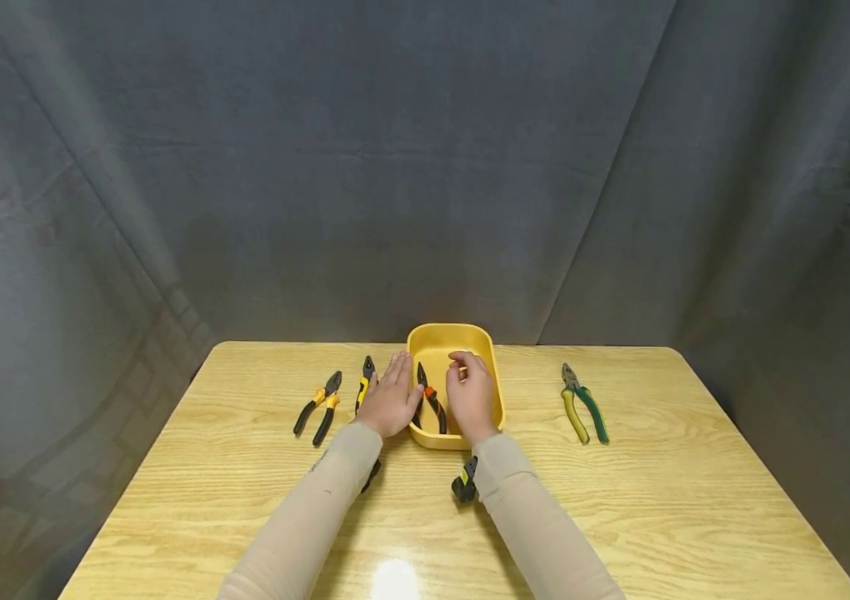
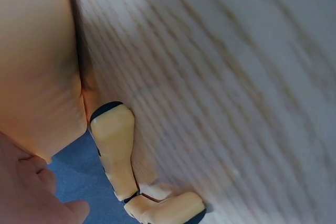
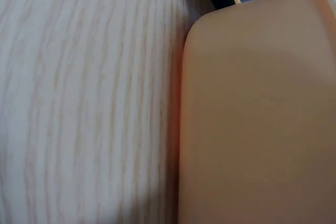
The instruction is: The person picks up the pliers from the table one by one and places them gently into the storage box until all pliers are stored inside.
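Note:
A yellow plastic bin (image 1: 449,335) stands at the back middle of the table, with orange-and-black long-nose pliers (image 1: 436,408) inside. My left hand (image 1: 389,396) is at the bin's left rim, its fingers stretched forward. Beside it lie yellow-and-black pliers (image 1: 363,387), partly hidden by that hand; their yellow handles (image 2: 115,148) show in the left wrist view. Above the bin's right part is my right hand (image 1: 472,402), fingers loosely bent, with nothing visible in them. The bin's outer wall (image 3: 262,103) fills much of the right wrist view.
Pliers with black and orange handles (image 1: 327,408) lie farther left on the wooden table (image 1: 230,500). Off to the right are pliers with green and yellow handles (image 1: 584,408). A grey curtain (image 1: 365,208) hangs behind the table's back edge.

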A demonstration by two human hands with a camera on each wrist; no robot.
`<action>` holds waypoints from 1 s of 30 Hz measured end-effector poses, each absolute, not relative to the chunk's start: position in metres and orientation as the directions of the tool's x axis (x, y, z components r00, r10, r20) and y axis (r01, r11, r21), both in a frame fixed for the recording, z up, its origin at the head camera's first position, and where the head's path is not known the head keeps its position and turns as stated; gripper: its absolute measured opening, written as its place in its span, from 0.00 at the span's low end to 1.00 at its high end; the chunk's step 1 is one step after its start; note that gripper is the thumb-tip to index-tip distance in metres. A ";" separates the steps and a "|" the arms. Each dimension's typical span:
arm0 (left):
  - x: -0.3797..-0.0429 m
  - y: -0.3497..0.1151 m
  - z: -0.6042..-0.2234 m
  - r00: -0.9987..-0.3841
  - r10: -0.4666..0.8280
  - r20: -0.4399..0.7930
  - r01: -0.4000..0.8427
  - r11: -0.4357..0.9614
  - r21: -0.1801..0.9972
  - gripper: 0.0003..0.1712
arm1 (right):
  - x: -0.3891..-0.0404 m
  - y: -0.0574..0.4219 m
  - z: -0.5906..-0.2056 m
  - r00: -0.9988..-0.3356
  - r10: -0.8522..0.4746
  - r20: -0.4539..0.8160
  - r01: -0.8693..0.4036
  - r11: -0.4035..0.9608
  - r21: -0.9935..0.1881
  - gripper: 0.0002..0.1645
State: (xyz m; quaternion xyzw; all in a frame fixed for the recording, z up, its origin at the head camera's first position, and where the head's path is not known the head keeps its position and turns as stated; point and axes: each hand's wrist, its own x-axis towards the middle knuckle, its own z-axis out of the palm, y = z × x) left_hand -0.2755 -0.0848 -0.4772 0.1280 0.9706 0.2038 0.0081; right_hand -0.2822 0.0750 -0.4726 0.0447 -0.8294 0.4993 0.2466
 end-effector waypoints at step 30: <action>-0.272 -0.081 -0.476 -0.966 0.256 0.028 0.248 0.894 0.373 0.38 | -0.269 0.099 -0.473 -0.721 0.138 0.679 -0.469 0.623 -0.625 0.14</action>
